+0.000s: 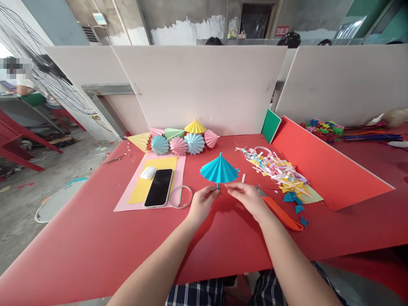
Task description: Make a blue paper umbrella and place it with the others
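Observation:
A small blue pleated paper umbrella [219,169] stands upright just above the red table [95,238]. My left hand [201,205] pinches its thin stick between thumb and fingers. My right hand [247,197] is close on the right, fingers together pointing at the stick's base; whether it touches is unclear. An orange-handled cutter [280,212] lies just right of my right hand.
Several finished paper umbrellas [178,142] line the back by the white divider [204,85]. A black phone [159,187], a white earbud case [148,172] and a wire ring [180,196] rest on yellow and pink sheets. Paper scraps [277,170] lie right.

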{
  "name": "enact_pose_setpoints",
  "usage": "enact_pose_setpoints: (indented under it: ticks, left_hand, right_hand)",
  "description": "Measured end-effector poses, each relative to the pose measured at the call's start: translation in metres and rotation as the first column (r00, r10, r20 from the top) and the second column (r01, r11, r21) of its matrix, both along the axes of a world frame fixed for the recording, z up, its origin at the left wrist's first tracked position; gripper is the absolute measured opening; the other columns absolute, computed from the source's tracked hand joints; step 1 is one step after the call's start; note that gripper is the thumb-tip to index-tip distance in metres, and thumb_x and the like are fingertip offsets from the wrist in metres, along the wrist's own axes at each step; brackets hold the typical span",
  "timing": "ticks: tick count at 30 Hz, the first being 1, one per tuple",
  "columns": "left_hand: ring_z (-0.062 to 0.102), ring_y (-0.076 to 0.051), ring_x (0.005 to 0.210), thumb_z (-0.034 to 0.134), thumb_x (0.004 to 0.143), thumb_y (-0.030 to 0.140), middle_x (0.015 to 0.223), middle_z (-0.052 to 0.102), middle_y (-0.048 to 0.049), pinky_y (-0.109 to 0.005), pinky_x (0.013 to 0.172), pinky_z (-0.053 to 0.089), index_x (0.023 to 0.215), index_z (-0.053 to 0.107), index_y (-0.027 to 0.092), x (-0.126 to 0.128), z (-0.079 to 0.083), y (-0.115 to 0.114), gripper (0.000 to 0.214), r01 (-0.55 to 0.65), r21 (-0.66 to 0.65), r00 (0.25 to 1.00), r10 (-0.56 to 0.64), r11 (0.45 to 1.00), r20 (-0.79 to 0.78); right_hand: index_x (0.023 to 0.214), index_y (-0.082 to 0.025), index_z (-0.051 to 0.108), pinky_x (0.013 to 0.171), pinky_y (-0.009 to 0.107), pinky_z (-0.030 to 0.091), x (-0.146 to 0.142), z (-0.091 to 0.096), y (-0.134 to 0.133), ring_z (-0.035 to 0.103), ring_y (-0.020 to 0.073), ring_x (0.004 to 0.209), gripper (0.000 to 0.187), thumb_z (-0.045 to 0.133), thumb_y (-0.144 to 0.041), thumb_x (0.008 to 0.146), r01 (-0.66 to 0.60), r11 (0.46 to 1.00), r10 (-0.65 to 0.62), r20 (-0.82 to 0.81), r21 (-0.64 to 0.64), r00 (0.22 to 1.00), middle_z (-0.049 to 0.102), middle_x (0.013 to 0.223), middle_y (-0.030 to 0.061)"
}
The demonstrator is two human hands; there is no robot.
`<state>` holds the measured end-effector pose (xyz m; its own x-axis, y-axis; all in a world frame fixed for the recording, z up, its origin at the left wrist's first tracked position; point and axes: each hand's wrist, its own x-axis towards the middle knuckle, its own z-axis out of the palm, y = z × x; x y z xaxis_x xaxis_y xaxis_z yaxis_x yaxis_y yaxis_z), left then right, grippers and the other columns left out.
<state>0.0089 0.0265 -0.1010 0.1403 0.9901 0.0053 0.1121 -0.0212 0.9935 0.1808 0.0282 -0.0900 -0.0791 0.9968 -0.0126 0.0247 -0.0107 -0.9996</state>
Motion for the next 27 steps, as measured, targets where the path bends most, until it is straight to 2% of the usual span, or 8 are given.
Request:
enact_pose_setpoints:
  ticks: [3, 5, 8, 11, 13, 16, 21, 27]
  left_hand:
    - [0.058, -0.019, 0.077, 0.050, 0.080, 0.033, 0.077, 0.064, -0.0049, -0.031, 0.073, 0.042, 0.078, 0.061, 0.017, -0.006, -0.001, 0.005, 0.020, -0.030, 0.096, 0.997, 0.037, 0.995, -0.071]
    - [0.054, -0.018, 0.073, 0.049, 0.079, 0.030, 0.074, 0.062, -0.0031, -0.029, 0.070, 0.040, 0.075, 0.061, 0.018, -0.009, -0.002, 0.006, 0.017, -0.022, 0.160, 0.992, 0.041, 0.987, -0.119]
    - [0.049, -0.016, 0.070, 0.047, 0.078, 0.025, 0.073, 0.059, -0.0017, -0.028, 0.068, 0.038, 0.071, 0.059, 0.018, -0.010, -0.005, 0.005, 0.016, 0.015, 0.233, 0.984, 0.027, 0.972, -0.175]
    - [0.047, -0.016, 0.068, 0.044, 0.078, 0.021, 0.069, 0.056, -0.0015, -0.028, 0.066, 0.036, 0.066, 0.057, 0.018, -0.012, -0.008, 0.005, 0.017, 0.045, 0.273, 0.977, 0.015, 0.961, -0.213]
    - [0.046, -0.016, 0.066, 0.043, 0.078, 0.019, 0.068, 0.054, -0.0018, -0.028, 0.064, 0.036, 0.065, 0.056, 0.019, -0.013, -0.011, 0.007, 0.018, 0.045, 0.286, 0.974, 0.022, 0.957, -0.227]
    - [0.047, -0.017, 0.067, 0.044, 0.078, 0.020, 0.068, 0.054, -0.0026, -0.029, 0.065, 0.037, 0.066, 0.056, 0.019, -0.017, -0.013, 0.012, 0.017, 0.035, 0.296, 0.973, 0.035, 0.955, -0.229]
    - [0.052, -0.021, 0.081, 0.048, 0.073, 0.016, 0.080, 0.060, -0.0056, -0.033, 0.074, 0.040, 0.071, 0.057, 0.019, -0.023, -0.010, 0.019, 0.010, -0.011, 0.317, 0.982, 0.070, 0.949, -0.174]
    - [0.054, -0.019, 0.076, 0.046, 0.069, 0.007, 0.082, 0.062, -0.0042, -0.032, 0.071, 0.043, 0.067, 0.055, 0.018, -0.026, -0.001, 0.016, 0.014, -0.054, 0.317, 0.991, 0.091, 0.947, -0.102]
  right_hand:
    - [0.080, -0.022, 0.071, 0.081, 0.041, 0.046, 0.017, 0.017, 0.001, 0.062, 0.0247, 0.086, 0.029, 0.066, -0.047, 0.068, 0.257, 0.963, -0.264, 0.093, 0.078, 0.960, 0.071, 0.086, 0.0069]
    - [0.089, -0.024, 0.070, 0.079, 0.038, 0.047, 0.021, 0.034, 0.000, 0.062, 0.0236, 0.088, 0.031, 0.063, -0.048, 0.071, 0.323, 0.924, -0.352, 0.123, 0.204, 0.928, 0.069, 0.093, 0.0064]
    - [0.095, -0.027, 0.069, 0.074, 0.034, 0.047, 0.014, 0.058, 0.000, 0.060, 0.0222, 0.090, 0.027, 0.060, -0.044, 0.076, 0.202, 0.898, -0.310, 0.234, 0.391, 0.921, 0.067, 0.098, 0.0050]
    - [0.088, -0.027, 0.070, 0.066, 0.032, 0.046, 0.003, 0.071, 0.003, 0.060, 0.0205, 0.079, 0.021, 0.059, -0.041, 0.078, 0.087, 0.876, -0.260, 0.312, 0.475, 0.914, 0.066, 0.087, 0.0044]
    - [0.088, -0.026, 0.070, 0.062, 0.032, 0.046, -0.002, 0.075, 0.007, 0.059, 0.0195, 0.074, 0.021, 0.059, -0.041, 0.078, 0.055, 0.882, -0.233, 0.332, 0.468, 0.914, 0.066, 0.086, 0.0042]
    - [0.089, -0.026, 0.069, 0.063, 0.032, 0.047, -0.005, 0.081, 0.012, 0.060, 0.0203, 0.079, 0.022, 0.059, -0.042, 0.078, -0.008, 0.896, -0.187, 0.393, 0.444, 0.900, 0.066, 0.091, 0.0046]
    - [0.083, -0.025, 0.068, 0.063, 0.032, 0.049, -0.015, 0.096, 0.017, 0.060, 0.0200, 0.077, 0.021, 0.058, -0.043, 0.078, -0.098, 0.886, -0.157, 0.492, 0.453, 0.857, 0.067, 0.087, 0.0045]
    - [0.085, -0.024, 0.067, 0.070, 0.033, 0.049, -0.035, 0.096, 0.023, 0.061, 0.0202, 0.081, 0.021, 0.057, -0.041, 0.079, -0.188, 0.898, -0.063, 0.538, 0.399, 0.841, 0.067, 0.089, 0.0042]
